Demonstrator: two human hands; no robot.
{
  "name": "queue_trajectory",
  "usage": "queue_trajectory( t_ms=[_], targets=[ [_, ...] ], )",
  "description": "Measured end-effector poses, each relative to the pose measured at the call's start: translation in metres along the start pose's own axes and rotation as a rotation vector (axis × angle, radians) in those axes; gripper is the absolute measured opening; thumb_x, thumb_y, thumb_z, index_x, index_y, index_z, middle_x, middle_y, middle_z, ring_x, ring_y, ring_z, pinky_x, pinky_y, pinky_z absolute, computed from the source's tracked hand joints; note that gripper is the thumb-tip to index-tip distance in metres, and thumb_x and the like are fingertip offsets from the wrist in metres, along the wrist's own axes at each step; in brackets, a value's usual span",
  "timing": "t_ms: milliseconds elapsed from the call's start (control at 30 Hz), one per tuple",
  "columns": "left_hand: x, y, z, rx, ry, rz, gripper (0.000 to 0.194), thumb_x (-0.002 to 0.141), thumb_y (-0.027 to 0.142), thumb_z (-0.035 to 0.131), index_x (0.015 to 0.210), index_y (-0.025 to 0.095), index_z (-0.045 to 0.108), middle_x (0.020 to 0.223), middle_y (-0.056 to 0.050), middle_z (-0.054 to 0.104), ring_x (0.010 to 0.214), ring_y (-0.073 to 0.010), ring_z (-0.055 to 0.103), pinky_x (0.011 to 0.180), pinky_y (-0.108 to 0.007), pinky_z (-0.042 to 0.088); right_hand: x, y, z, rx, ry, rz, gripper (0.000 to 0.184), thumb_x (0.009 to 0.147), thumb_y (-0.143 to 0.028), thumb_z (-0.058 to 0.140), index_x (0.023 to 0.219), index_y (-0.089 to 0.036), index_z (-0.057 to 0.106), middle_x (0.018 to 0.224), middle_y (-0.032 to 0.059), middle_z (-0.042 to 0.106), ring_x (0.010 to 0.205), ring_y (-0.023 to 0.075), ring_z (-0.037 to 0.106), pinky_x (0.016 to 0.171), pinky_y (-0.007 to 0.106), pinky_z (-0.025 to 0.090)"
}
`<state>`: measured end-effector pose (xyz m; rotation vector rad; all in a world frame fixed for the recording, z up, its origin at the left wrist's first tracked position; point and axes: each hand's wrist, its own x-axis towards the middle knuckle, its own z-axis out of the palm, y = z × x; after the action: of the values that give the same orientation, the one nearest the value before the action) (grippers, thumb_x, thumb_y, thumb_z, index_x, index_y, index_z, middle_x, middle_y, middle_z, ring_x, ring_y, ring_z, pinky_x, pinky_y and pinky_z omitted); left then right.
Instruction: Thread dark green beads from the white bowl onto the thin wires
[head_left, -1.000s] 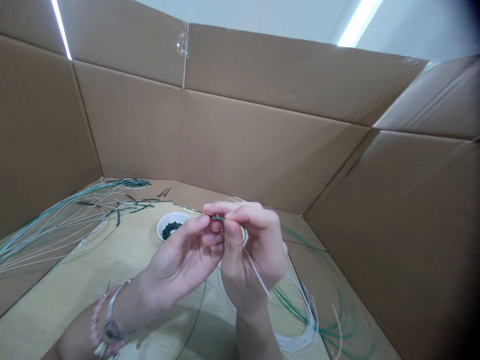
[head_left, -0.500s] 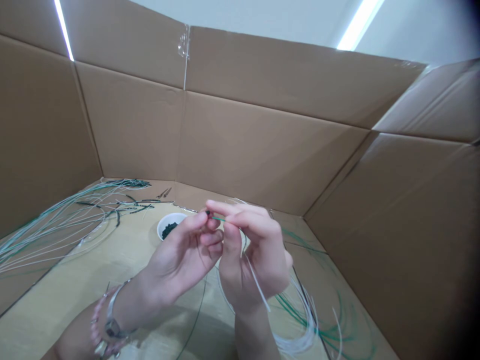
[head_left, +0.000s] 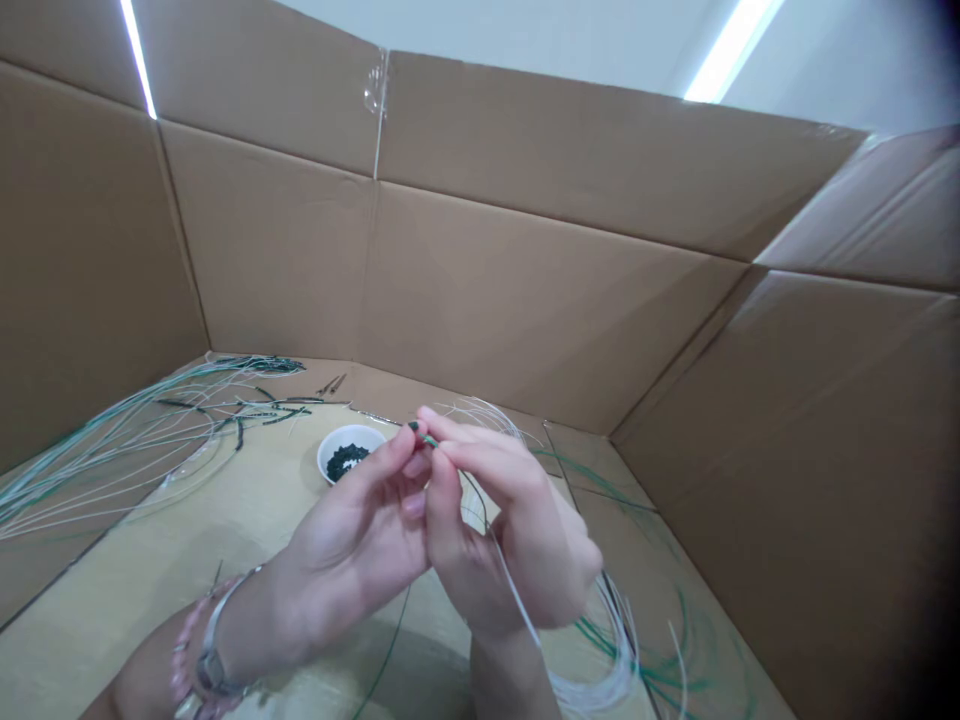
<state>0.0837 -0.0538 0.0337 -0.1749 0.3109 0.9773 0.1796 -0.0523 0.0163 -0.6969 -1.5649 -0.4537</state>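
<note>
My left hand point(head_left: 352, 530) and my right hand point(head_left: 510, 530) meet at the fingertips, above the pale table top point(head_left: 150, 580). A short green-coated wire point(head_left: 427, 438) lies between them, with a small dark bead point(head_left: 412, 425) at its far tip. My left thumb and finger pinch at the bead, and my right fingers hold the wire. A thin white strand point(head_left: 517, 600) runs down past my right palm. The fingers partly hide the wire.
A white bowl point(head_left: 352, 430) of dark beads stands just beyond my left hand. Long pale and green wires point(head_left: 112, 470) spread at the left, and a white-and-green coil point(head_left: 607, 670) lies at the right. Cardboard walls point(head_left: 525, 300) surround the table.
My hands have shifted slightly right and turned. The green wire now slants down from the bead, and the view has moved a little.
</note>
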Motion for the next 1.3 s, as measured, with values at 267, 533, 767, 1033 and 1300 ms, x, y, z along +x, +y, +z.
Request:
queue_trajectory(
  t_ms=[267,533,767,1033,1300],
  targets=[
    [-0.006,-0.005,0.005,-0.014,0.016,0.026,0.048,0.097,0.015,0.033,0.058,0.010,0.060,0.047,0.001,0.053,0.037,-0.0031,0.048,0.041,-0.009,0.048,0.001,0.000,0.001,-0.008,0.002,-0.011,0.013,0.079,-0.006,0.063,0.085,-0.017,0.061,0.090,0.0000,0.074,0.078,0.0071,0.069,0.076,0.013,0.057],
    [0.003,-0.001,0.000,0.062,-0.051,0.064,0.047,0.095,0.012,0.036,0.056,0.011,0.063,0.046,0.001,0.054,0.038,-0.0033,0.050,0.041,-0.010,0.047,0.001,-0.002,-0.001,0.001,0.001,-0.016,0.013,0.079,-0.005,0.062,0.085,-0.017,0.061,0.088,-0.0007,0.074,0.078,0.0064,0.069,0.076,0.013,0.057],
    [0.015,0.005,-0.018,0.403,-0.325,0.376,0.019,0.056,0.021,0.084,0.062,0.017,0.066,0.055,0.005,0.059,0.046,-0.0028,0.051,0.047,-0.011,0.048,0.003,0.000,-0.001,-0.044,-0.031,-0.080,0.013,0.080,-0.007,0.063,0.088,-0.018,0.061,0.091,-0.0008,0.075,0.078,0.0084,0.070,0.075,0.016,0.059],
    [0.020,0.009,-0.019,0.632,-0.407,0.608,0.018,0.060,0.027,0.081,0.067,0.019,0.066,0.065,0.004,0.063,0.052,-0.0047,0.053,0.053,-0.015,0.048,0.002,0.006,0.002,0.020,0.023,-0.138,0.011,0.079,-0.004,0.064,0.085,-0.013,0.065,0.084,0.0038,0.075,0.078,0.0097,0.070,0.074,0.018,0.057],
    [0.035,0.026,-0.017,0.744,-0.580,0.729,0.007,0.066,0.020,0.076,0.066,0.019,0.069,0.053,0.004,0.063,0.047,-0.0038,0.054,0.049,-0.011,0.045,0.006,0.018,-0.001,0.001,-0.089,-0.056,0.025,0.095,-0.028,0.043,0.094,-0.018,0.066,0.084,0.0041,0.063,0.072,0.0108,0.057,0.062,0.025,0.049]
  ],
)
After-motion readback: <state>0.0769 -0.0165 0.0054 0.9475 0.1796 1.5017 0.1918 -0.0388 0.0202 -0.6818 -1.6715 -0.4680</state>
